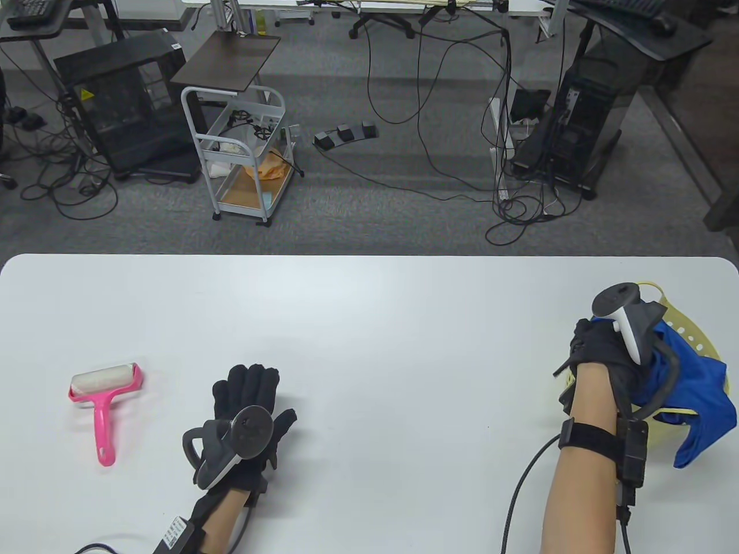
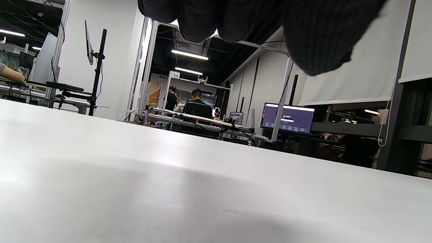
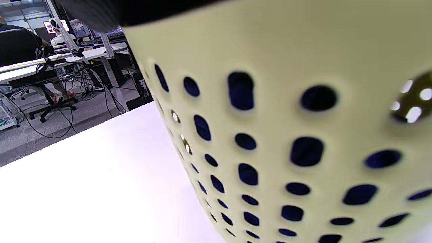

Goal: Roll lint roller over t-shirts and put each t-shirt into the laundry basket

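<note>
The pink lint roller (image 1: 104, 404) lies on the white table (image 1: 369, 334) at the left, with no hand on it. My left hand (image 1: 251, 386) rests flat on the table to its right, fingers straight; its gloved fingers (image 2: 256, 20) hang over bare tabletop in the left wrist view. A blue t-shirt (image 1: 695, 381) lies in the pale yellow laundry basket (image 1: 693, 337) at the right edge, one part draped over the near rim. My right hand (image 1: 597, 346) is at the basket's left rim, against the shirt. The tracker hides its fingers. The holed basket wall (image 3: 276, 128) fills the right wrist view.
Beyond the table's far edge are a grey carpet with cables, a white trolley (image 1: 242, 156) and computer towers (image 1: 577, 133). The basket stands close to the table's right edge.
</note>
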Available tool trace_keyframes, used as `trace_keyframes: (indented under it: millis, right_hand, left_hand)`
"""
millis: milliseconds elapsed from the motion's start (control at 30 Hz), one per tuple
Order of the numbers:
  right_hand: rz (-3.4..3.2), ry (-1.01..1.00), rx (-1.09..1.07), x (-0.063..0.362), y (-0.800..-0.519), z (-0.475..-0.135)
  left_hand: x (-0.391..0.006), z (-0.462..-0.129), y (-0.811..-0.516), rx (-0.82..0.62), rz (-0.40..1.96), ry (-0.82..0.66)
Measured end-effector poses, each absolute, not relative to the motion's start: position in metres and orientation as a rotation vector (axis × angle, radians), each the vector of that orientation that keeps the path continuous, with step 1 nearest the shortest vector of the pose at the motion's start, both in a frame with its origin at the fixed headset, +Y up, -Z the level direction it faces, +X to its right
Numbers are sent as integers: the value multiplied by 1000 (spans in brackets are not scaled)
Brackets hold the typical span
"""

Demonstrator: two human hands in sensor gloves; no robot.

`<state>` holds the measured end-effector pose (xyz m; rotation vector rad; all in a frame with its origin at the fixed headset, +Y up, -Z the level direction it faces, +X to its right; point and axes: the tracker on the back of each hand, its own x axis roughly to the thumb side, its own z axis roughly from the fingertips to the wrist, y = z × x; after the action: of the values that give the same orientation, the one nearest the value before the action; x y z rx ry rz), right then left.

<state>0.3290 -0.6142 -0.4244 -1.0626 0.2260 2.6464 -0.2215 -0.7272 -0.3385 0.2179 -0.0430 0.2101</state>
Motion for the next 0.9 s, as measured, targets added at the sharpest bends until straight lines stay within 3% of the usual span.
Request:
trace_keyframes:
  millis: [100, 267, 367, 433, 600, 900]
  right_hand:
    - [2648, 160, -1019, 322, -597, -417]
    - [2781, -107, -887, 279, -543, -391]
    - [2838, -376, -677, 237, -520, -359]
    - [2843, -513, -534, 213, -520, -338]
    - [2790, -724, -224, 159, -574, -297]
    - [2892, -773, 49, 119, -679, -300]
  left_hand:
    - [-221, -339, -727, 217, 217, -46]
    - [-217, -338, -725, 216, 215, -57]
    - [-214, -334, -722, 222, 217, -65]
    - [-211, -332, -720, 226, 220, -68]
    - [-204, -327, -714, 245, 207, -71]
    - [-202, -324, -716, 208, 166, -40]
